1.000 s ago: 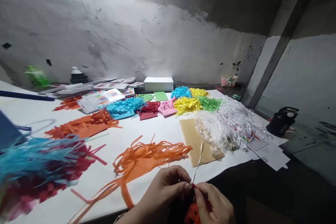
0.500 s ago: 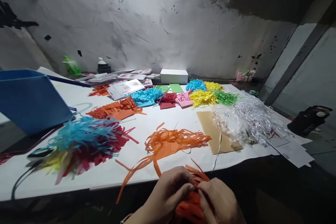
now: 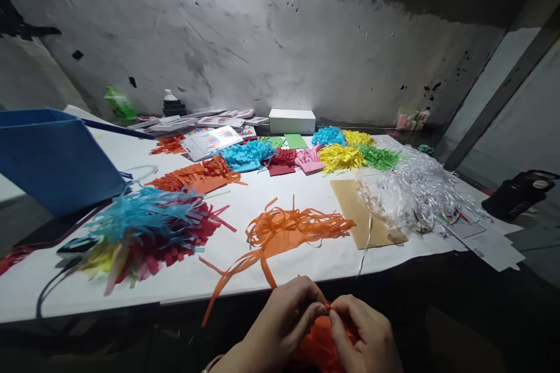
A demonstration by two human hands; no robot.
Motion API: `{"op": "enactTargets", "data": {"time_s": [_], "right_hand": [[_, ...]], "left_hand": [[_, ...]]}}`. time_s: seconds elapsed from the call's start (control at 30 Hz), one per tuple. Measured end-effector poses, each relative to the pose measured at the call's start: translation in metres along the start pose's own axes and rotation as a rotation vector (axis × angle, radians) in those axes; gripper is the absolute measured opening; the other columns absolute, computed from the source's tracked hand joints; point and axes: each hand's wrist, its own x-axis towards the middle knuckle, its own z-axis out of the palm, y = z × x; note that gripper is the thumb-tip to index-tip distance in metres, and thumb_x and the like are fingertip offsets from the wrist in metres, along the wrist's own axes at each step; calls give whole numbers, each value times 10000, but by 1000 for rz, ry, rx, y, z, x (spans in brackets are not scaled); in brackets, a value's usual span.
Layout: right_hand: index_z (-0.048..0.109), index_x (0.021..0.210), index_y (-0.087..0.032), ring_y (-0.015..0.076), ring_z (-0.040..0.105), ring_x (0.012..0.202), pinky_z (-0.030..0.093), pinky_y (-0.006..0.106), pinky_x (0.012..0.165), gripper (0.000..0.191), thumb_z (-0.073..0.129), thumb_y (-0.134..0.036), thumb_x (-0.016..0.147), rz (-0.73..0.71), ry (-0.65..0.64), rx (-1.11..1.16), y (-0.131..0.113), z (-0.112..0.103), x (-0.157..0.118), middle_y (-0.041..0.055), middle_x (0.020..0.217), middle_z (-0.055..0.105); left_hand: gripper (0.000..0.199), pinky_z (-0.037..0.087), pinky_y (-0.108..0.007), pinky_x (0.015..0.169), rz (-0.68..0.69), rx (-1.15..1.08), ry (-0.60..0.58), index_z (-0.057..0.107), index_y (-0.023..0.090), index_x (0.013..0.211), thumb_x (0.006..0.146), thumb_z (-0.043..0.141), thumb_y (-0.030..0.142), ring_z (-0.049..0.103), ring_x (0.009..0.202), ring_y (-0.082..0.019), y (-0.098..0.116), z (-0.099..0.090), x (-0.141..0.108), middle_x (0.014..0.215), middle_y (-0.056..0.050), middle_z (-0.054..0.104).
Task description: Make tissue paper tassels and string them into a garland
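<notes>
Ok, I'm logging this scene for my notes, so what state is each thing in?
Left hand: pinched on held orange paper
Right hand: pinched on it too
Held orange paper: gripped at its top
Blue bin: open-topped
Flask: lid on
White box: looks closed
Orange fringe: lying down, strips tangled
Brown card: flat, partly covered

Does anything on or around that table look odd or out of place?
Slightly: an orange strip trails from its pile over the table's near edge, instead of lying on top. The wall looks shabby, with dark marks and uneven colour.
</notes>
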Motion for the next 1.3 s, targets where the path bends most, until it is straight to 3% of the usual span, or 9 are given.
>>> {"op": "enactTargets", "data": {"time_s": [0.27, 0.4, 0.57, 0.63, 0.73, 0.8, 0.9, 1.03, 1.3], "right_hand": [[643, 819, -195, 124, 637, 633, 458, 179, 570, 249, 467, -296, 964, 165, -270, 289, -3, -12, 7, 3, 724, 682], [645, 850, -209, 117, 650, 669, 468, 171, 592, 199, 493, -258, 968, 103, -251, 199, 0, -10, 5, -1, 769, 690], [615, 823, -213, 134, 628, 643, 464, 212, 618, 220, 459, -180, 975, -100, -119, -81, 9, -1, -5, 6, 727, 655], [626, 818, -213, 131, 637, 639, 462, 203, 610, 220, 470, -187, 972, -52, -153, -21, 10, 0, -5, 0, 717, 662], [649, 790, -211, 116, 656, 637, 464, 169, 586, 228, 508, -231, 968, 140, -240, 160, 7, -2, -1, -11, 713, 680], [678, 847, -216, 127, 682, 702, 491, 166, 637, 176, 541, -244, 954, 205, -245, 210, 5, -4, 2, -2, 783, 712], [682, 965, -231, 143, 704, 803, 513, 172, 698, 124, 561, -243, 941, 196, -274, 245, 5, -8, 1, 9, 904, 734], [639, 844, -216, 136, 669, 713, 488, 186, 636, 207, 481, -233, 976, 123, -274, 136, 9, -8, -6, 6, 783, 685], [620, 844, -216, 126, 652, 705, 465, 191, 643, 209, 459, -213, 977, 79, -254, 140, 12, -4, -8, 0, 776, 675]], "left_hand": [[345, 399, -214, 568, -160, -80, -84, 574, 172, 842, 971, 469, 475, 492, 661, -140, 2, -2, -2, 760, -20, 575], [287, 402, -231, 603, -187, -2, -88, 549, 184, 819, 959, 487, 427, 487, 685, -150, 0, -2, -2, 774, -15, 569], [258, 405, -262, 690, -173, 120, -73, 537, 192, 811, 973, 445, 371, 505, 748, -170, -4, 0, -3, 811, -28, 595], [251, 408, -267, 704, -178, 110, -85, 537, 191, 814, 972, 441, 361, 512, 759, -174, -5, 1, -3, 826, -32, 601], [257, 408, -273, 715, -181, 81, -94, 550, 188, 828, 970, 443, 374, 521, 775, -179, -6, 1, -4, 842, -39, 608], [266, 404, -273, 705, -207, 72, -88, 548, 186, 825, 966, 450, 389, 519, 772, -180, -6, 0, -5, 838, -40, 604], [259, 398, -265, 682, -227, 58, -75, 536, 187, 815, 962, 453, 384, 503, 748, -172, -5, 0, -5, 814, -29, 584], [218, 398, -249, 674, -181, 41, -70, 514, 192, 790, 952, 467, 331, 482, 723, -157, -7, 2, -4, 785, -10, 566], [257, 407, -256, 665, -127, 59, -91, 579, 171, 843, 967, 462, 363, 512, 730, -165, -13, 5, -4, 818, -41, 616]]}}
